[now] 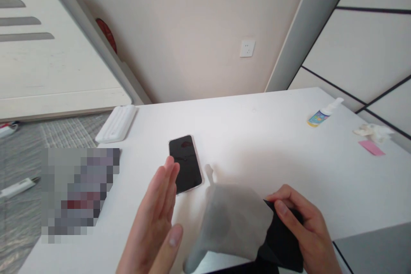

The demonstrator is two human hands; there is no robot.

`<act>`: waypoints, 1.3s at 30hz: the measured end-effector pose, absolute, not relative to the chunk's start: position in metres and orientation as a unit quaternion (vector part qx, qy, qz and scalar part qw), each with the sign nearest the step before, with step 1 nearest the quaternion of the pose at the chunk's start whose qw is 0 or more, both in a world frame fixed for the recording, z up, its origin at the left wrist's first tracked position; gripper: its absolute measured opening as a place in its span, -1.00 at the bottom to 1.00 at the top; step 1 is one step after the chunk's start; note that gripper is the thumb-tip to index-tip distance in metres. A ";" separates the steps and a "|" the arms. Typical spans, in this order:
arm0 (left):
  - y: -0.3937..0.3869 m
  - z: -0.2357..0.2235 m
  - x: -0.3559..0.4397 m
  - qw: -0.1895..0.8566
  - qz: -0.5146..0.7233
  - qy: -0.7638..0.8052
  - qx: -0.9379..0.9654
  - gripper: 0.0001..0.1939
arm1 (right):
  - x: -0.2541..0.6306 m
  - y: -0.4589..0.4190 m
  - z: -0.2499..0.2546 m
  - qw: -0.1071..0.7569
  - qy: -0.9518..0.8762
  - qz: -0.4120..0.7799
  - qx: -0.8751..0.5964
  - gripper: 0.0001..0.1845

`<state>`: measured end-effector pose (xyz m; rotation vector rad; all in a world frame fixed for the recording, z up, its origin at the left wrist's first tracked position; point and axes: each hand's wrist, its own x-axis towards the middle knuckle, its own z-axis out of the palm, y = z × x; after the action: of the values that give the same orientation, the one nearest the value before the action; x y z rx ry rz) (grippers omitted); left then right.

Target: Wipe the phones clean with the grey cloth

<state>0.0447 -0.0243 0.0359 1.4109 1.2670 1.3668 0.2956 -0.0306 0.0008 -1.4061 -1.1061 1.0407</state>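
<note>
My right hand (308,227) has its thumb and fingers closed on the black part of a soft piece, whose other part is thin grey cloth (236,218). The cloth spreads left over the white table, with one narrow tip sticking up and another hanging low. I cannot make out exactly what kind of item it is. My left hand (157,218) is held up to the left of the cloth, apart from it, fingers stretched out and holding nothing. Just beyond it lies a smartphone (186,162) with a dark screen, partly covered by the fingertips.
A white box-like device (117,124) rests at the table's (224,124) far left corner, near a blurred-out patch (83,192). To the right are a small spray bottle (324,113), crumpled whitish material (374,132) and a pink slip (371,147). A wall stands behind.
</note>
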 end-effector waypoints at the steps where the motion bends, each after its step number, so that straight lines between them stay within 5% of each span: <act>1: -0.020 0.033 0.038 0.391 0.522 0.504 0.566 -0.40 | 0.296 -0.031 0.000 0.514 -0.451 0.435 -0.585 -0.63; 7: -0.017 0.024 0.018 0.253 0.438 0.516 0.691 -0.70 | 0.297 -0.032 -0.005 0.523 -0.405 0.472 -0.583 -0.61; 11: -0.022 0.031 0.029 0.135 0.414 0.438 0.786 -0.63 | 0.297 -0.031 -0.005 0.511 -0.428 0.447 -0.597 -0.61; 16: -0.014 0.022 0.038 0.110 0.409 0.441 0.791 -0.68 | 0.297 -0.031 -0.004 0.476 -0.467 0.439 -0.602 -0.61; 26: -0.015 0.025 0.040 0.226 0.413 0.543 0.696 -0.79 | 0.295 -0.031 0.001 0.463 -0.519 0.410 -0.590 -0.62; 39: -0.015 0.025 0.045 0.414 0.338 0.542 0.649 -0.62 | 0.297 -0.033 0.000 0.475 -0.538 0.372 -0.589 -0.65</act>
<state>0.0448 -0.0155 0.0249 1.6298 1.3615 0.8486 0.2971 -0.0325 0.0000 -1.4414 -1.3155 0.9089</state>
